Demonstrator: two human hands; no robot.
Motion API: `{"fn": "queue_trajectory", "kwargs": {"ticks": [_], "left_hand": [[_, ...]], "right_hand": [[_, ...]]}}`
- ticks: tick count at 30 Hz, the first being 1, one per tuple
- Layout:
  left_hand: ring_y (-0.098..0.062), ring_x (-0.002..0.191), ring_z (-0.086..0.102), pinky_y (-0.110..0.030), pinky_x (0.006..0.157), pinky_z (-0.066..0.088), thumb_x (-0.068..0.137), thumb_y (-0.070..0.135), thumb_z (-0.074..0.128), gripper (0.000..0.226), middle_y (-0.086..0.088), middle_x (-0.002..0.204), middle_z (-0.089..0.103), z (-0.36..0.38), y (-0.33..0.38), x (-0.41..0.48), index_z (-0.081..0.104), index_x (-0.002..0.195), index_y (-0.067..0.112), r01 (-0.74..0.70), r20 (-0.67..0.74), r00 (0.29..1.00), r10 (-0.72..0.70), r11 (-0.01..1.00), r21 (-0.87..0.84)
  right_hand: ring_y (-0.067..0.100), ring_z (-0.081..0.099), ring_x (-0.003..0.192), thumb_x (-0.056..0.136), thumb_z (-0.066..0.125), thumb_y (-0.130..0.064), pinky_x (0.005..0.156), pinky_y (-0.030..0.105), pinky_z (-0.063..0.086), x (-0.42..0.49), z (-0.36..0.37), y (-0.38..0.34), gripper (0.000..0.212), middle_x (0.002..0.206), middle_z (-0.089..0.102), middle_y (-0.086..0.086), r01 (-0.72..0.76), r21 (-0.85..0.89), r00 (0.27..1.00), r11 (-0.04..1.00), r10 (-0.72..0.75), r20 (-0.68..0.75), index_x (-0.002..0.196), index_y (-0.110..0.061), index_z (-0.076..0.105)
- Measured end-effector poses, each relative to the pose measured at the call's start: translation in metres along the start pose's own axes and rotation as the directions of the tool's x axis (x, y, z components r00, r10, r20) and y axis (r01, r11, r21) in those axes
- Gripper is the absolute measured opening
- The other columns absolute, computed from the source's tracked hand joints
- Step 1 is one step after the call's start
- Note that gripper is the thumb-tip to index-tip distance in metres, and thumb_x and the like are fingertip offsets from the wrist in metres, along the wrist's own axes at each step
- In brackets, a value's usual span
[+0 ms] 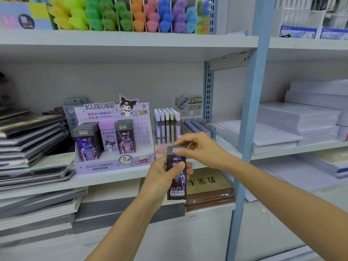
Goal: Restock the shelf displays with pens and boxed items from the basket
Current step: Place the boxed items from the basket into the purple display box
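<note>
My left hand point(162, 176) grips a stack of slim dark purple lead boxes point(177, 183) upright in front of the middle shelf, barcode end down. My right hand point(197, 147) pinches the top end of the front box with thumb and fingers. To the left on the shelf stands the lilac Kuromi display tray point(113, 162) holding rows of similar dark boxes and one lilac row. Just behind my hands is a display of pastel pens point(165, 125) standing upright. No basket is in view.
Stacked dark notebooks point(32, 140) fill the shelf's left side. A blue steel upright point(248, 129) divides the bays; white paper reams point(301, 119) lie to its right. Coloured highlighters point(131, 14) line the top shelf. Brown books point(209, 187) lie below.
</note>
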State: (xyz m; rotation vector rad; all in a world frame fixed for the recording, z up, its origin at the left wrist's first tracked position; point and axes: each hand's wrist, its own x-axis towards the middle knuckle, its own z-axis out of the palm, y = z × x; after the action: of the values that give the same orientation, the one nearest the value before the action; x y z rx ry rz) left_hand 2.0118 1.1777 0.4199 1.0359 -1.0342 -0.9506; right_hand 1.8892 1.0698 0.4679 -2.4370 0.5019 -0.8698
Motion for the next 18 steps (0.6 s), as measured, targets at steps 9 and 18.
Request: {"fn": "queue_trajectory", "kwargs": {"ticks": [9, 18], "left_hand": [[-0.017, 0.088, 0.071, -0.029, 0.078, 0.055, 0.09, 0.018, 0.068, 0.025, -0.005, 0.096, 0.075, -0.039, 0.012, -0.017, 0.054, 0.109, 0.014, -0.117, -0.202, 0.965, 0.169, 0.962, 0.247], [-0.03, 0.131, 0.044, -0.047, 0.112, 0.029, 0.085, 0.015, 0.067, 0.055, -0.009, 0.136, 0.052, -0.108, 0.01, -0.018, 0.047, 0.136, 0.007, -0.115, 0.099, 0.826, 0.555, -0.006, 0.993]], "right_hand": [[0.014, 0.064, 0.085, 0.09, 0.067, -0.016, 0.079, 0.031, 0.054, 0.018, 0.015, -0.034, 0.017, 0.095, 0.07, 0.0, 0.046, 0.029, 0.998, 0.999, -0.047, 0.04, 0.107, -0.016, 0.069], [0.008, 0.06, 0.081, 0.091, 0.063, -0.014, 0.075, 0.019, 0.048, 0.076, -0.001, -0.064, 0.016, 0.092, 0.068, -0.006, 0.108, -0.193, 0.926, 0.975, -0.17, -0.338, 0.106, -0.013, 0.068]]}}
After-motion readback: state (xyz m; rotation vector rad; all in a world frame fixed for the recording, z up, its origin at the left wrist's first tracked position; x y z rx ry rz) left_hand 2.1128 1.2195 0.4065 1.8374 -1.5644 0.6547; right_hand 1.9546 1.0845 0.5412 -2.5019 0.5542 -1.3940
